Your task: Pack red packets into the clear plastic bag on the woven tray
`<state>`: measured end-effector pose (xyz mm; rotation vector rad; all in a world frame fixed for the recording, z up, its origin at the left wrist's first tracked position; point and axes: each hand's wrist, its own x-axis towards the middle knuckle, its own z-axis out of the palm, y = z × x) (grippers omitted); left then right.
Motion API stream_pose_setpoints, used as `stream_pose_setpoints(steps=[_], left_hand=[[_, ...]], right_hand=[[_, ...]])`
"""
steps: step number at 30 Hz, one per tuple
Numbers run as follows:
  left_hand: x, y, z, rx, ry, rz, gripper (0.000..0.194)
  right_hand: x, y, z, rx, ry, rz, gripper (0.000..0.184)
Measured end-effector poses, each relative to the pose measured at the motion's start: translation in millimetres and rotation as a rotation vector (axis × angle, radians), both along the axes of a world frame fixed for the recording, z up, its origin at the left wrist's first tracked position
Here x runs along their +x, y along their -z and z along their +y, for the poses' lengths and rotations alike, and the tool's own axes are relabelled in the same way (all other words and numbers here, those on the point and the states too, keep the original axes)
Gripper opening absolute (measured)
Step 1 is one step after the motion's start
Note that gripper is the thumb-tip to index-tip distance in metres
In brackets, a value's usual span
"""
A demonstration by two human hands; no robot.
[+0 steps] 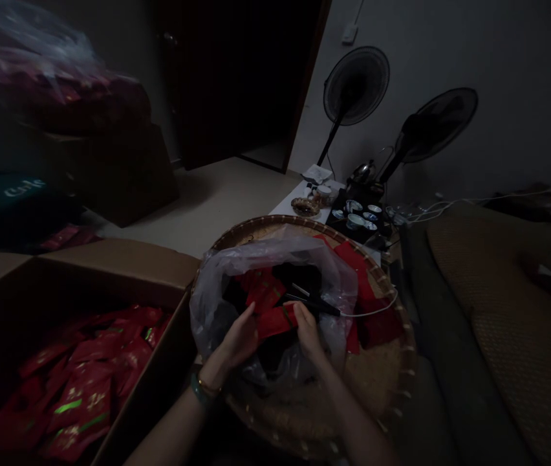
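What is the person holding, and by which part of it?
A red packet: the left hand holds its left end, the right hand its right end.

Bag (pixel 210 291) on tray (pixel 377 369), box (pixel 125 262) left, fans (pixel 357 84) behind

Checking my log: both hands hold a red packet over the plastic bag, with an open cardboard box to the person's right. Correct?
Wrong side: the head view shows the cardboard box to the person's left. The left hand and right hand hold a red packet over the plastic bag.
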<state>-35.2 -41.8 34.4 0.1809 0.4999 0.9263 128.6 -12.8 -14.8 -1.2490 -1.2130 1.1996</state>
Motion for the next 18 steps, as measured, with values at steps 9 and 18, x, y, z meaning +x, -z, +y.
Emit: stream_pose_setpoints(steps=[9, 18], left_hand=[[2, 10.6, 3, 0.027, -0.076, 0.019, 0.044], [0, 12.9, 5, 0.025, -0.061, 0.034, 0.047]], right_hand=[[2, 0.3, 0, -0.033, 0.045, 0.126, 0.032], [8, -10.2, 3, 0.065, 0.085, -0.019, 0.03]])
